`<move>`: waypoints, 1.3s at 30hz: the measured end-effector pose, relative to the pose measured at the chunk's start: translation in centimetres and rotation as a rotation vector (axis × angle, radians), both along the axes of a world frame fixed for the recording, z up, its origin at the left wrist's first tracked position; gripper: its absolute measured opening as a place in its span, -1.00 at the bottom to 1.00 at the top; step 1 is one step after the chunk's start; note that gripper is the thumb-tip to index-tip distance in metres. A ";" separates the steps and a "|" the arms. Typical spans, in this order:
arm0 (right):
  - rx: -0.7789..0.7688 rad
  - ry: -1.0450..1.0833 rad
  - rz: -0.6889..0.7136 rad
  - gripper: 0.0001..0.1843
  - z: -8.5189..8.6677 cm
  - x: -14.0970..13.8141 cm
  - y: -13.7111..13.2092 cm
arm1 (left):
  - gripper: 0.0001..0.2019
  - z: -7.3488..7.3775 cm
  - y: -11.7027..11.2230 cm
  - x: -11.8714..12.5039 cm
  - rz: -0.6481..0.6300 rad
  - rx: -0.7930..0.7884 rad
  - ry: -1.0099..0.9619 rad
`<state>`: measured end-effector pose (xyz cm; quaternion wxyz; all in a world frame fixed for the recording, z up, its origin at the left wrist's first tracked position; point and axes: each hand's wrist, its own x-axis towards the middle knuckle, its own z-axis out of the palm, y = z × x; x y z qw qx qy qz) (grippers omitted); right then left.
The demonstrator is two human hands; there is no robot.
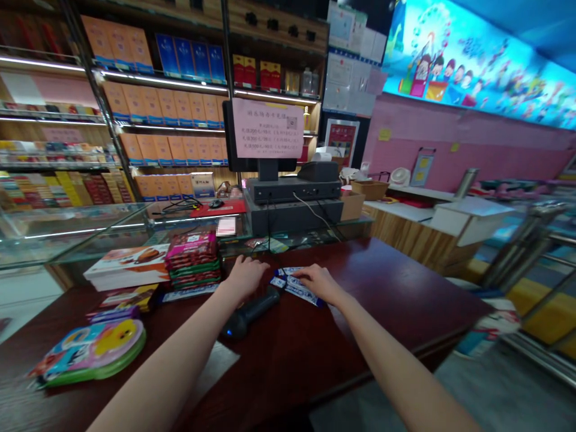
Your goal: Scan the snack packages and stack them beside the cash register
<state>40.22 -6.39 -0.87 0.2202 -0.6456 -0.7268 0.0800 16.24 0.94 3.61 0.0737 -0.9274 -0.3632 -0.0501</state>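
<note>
**Speaker one:** Far left on the dark red bench [396, 282]?

**Speaker two:** Lying there, a duck-shaped children's book [87, 354], and behind it a stack of flat orange-and-white boxes [126, 267], with a pile of pink-and-green packets [193, 261] standing just beside.

**Speaker one:** Moving right, the left grip [245, 278]?

**Speaker two:** Resting palm down on the bench, fingers together and flat, clamped on nothing, just past the pile.

**Speaker one:** And just below it?

**Speaker two:** Lying there, a dark handheld barcode scanner [252, 311], its blue light glowing, almost touching the left grip.

**Speaker one:** Further right?

**Speaker two:** Pressing down on a loose strip of blue-and-white packets [294, 287], the right grip [317, 284], palm down, fingers together. Clamped or merely resting, impossible to tell. The packets lying on the bench between the two grips, partly under the right one, angled toward the bench's near edge.
</note>
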 end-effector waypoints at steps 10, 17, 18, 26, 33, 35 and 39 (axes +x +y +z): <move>-0.053 -0.038 -0.027 -0.73 -0.7 2.3 -1.7 | -0.63 -0.2 -0.6 4.6 -0.135 -0.012 0.102; -0.090 -0.078 -0.044 -0.64 -0.9 3.9 -2.1 | -0.66 -1.6 0.3 7.3 -0.168 -0.042 0.082; -0.089 -0.082 -0.048 -0.64 -0.9 4.1 -2.2 | -0.67 -1.8 0.3 7.7 -0.175 -0.051 0.084; -0.068 -0.064 -0.082 -0.63 -1.8 5.4 -2.2 | -0.65 -2.8 0.0 10.0 -0.191 -0.103 0.100; 0.015 -0.030 -0.111 -0.64 -1.9 6.3 -2.7 | -0.59 -3.1 0.0 10.7 -0.194 -0.076 0.070; 0.059 -0.014 -0.107 -0.66 -1.8 6.5 -2.8 | -0.57 -3.0 0.0 10.6 -0.200 -0.059 0.052; 0.147 0.009 -0.097 -0.68 -1.6 6.5 -2.7 | -0.57 -2.6 -0.1 10.3 -0.213 -0.024 0.000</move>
